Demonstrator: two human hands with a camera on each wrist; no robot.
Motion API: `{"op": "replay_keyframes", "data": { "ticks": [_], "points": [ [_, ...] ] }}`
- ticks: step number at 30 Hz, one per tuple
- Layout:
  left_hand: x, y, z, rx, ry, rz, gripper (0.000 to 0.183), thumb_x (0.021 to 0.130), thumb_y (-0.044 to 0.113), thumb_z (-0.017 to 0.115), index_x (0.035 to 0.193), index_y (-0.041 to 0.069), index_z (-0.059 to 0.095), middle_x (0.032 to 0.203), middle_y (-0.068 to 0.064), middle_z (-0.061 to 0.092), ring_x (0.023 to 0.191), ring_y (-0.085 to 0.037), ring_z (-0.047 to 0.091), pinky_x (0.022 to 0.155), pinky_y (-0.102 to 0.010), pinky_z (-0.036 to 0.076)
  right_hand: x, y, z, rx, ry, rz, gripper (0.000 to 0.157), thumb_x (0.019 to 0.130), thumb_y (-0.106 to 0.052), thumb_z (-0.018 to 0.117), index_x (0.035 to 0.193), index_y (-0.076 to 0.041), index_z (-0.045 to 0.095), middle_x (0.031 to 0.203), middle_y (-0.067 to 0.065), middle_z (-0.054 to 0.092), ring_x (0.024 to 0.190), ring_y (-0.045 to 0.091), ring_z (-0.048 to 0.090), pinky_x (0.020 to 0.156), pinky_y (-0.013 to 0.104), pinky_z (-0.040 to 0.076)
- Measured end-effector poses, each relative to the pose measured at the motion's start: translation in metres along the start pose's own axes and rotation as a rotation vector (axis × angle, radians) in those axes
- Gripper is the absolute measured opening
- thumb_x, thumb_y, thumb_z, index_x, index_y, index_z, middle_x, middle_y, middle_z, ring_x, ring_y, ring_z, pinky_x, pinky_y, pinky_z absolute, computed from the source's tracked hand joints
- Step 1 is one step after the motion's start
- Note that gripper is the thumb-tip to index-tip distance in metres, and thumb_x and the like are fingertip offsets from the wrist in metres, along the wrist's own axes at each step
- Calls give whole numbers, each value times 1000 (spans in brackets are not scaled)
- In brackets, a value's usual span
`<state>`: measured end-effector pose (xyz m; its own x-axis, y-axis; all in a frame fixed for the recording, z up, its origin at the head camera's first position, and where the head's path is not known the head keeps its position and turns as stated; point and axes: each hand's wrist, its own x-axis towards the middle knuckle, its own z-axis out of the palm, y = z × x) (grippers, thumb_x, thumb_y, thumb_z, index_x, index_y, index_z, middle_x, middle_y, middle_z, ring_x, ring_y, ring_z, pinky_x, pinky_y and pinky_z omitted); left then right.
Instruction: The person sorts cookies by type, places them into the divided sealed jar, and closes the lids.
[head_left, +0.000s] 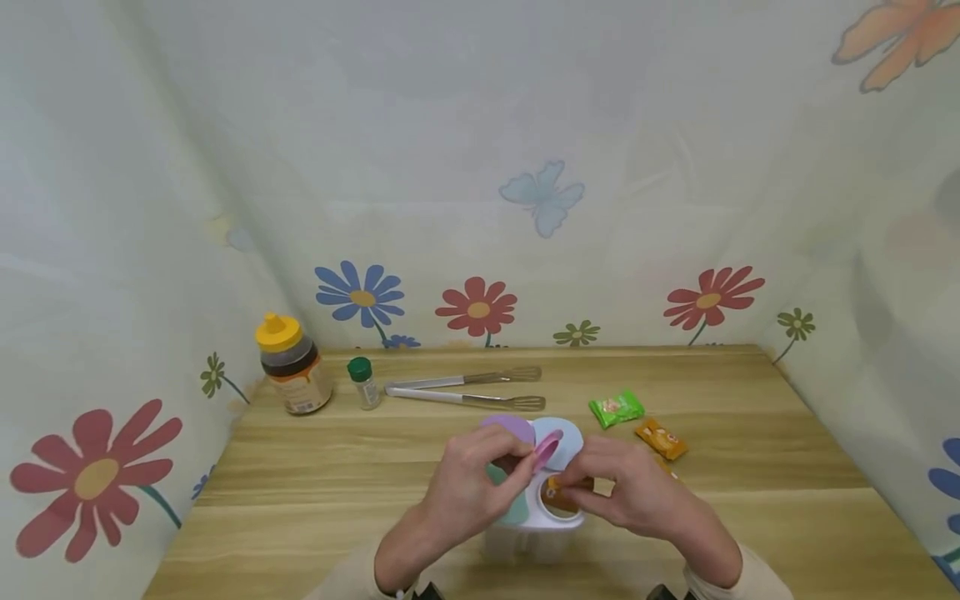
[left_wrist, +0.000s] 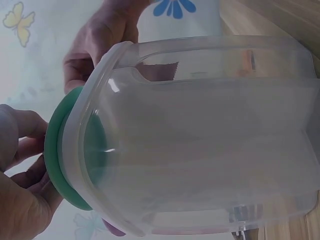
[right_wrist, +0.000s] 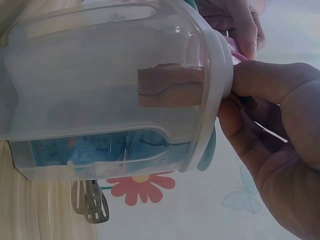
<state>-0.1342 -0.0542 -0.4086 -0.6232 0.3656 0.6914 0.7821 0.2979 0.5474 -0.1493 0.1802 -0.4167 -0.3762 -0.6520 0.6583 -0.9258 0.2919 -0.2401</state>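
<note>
A clear plastic container (right_wrist: 75,85) with a white rim and several compartments stands between the hands. My left hand (head_left: 476,475) pinches the pink lid (head_left: 548,450), holding it up over the near-right opening. With thumb and fingertips, my right hand (head_left: 633,483) grips the top of a brown-orange packet (head_left: 557,500) in that opening. In the right wrist view, the packet's lower part hangs inside the compartment. The purple lid (head_left: 510,427), light-blue lid (head_left: 564,432) and green lid (head_left: 516,510) cover the other openings. Blue packets (right_wrist: 95,149) lie inside one covered compartment.
A green packet (head_left: 617,408) and an orange packet (head_left: 662,439) lie right of the container, with another orange one partly hidden by the right hand. Metal tongs (head_left: 506,402) lie behind it. A green-capped spice jar (head_left: 364,387) and a yellow-capped syrup bottle (head_left: 300,387) stand back left.
</note>
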Motion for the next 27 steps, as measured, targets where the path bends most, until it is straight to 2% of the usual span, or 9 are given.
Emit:
{"op": "replay_keyframes", "data": {
  "ticks": [8, 11, 14, 17, 24, 27],
  "points": [
    [1, 1, 0, 0, -4, -9, 5, 83, 3, 73, 87, 6, 72, 80, 0, 67, 69, -1, 62, 61, -10, 54, 2, 1, 0, -14, 6, -62, 30, 69, -8, 86, 90, -23, 70, 89, -15, 66, 81, -1, 58, 70, 9, 47],
    [1, 1, 0, -8, -4, -12, 6, 83, 3, 73, 87, 7, 72, 80, 1, 67, 70, 0, 62, 61, -10, 54, 2, 0, -2, -5, -68, -73, 22, 76, -12, 82, 92, -23, 72, 90, -16, 67, 86, 2, 58, 76, 12, 47],
    [-1, 0, 2, -4, 10, 13, 3, 85, 5, 72, 87, 6, 72, 80, 1, 67, 70, 0, 62, 61, -9, 54, 1, -2, -5, 17, -184, -45, 6, 86, -18, 75, 88, -23, 74, 92, -18, 67, 91, 3, 53, 81, 13, 44],
    [-1, -2, 3, 6, 23, 40, 2, 87, 7, 70, 86, 6, 71, 79, 0, 66, 69, 0, 62, 61, -9, 54, -1, -2, -7, 46, -245, -13, 10, 89, -18, 71, 83, -24, 74, 94, -18, 67, 89, 2, 48, 81, 14, 40],
    [-2, 1, 2, 3, 4, -16, 6, 84, 4, 73, 88, 8, 72, 81, 1, 66, 70, 0, 61, 61, -11, 55, -6, 1, -7, 99, -186, -18, 11, 88, -13, 72, 91, -24, 72, 94, -16, 69, 91, 4, 55, 85, 15, 44],
    [-1, 1, 2, 8, 6, -9, 3, 85, 6, 73, 88, 7, 72, 81, 0, 66, 70, 0, 61, 61, -11, 55, -6, 3, -6, 111, -130, -45, 20, 84, -9, 75, 96, -23, 70, 95, -15, 69, 92, 5, 58, 85, 15, 47]
  ]
}}
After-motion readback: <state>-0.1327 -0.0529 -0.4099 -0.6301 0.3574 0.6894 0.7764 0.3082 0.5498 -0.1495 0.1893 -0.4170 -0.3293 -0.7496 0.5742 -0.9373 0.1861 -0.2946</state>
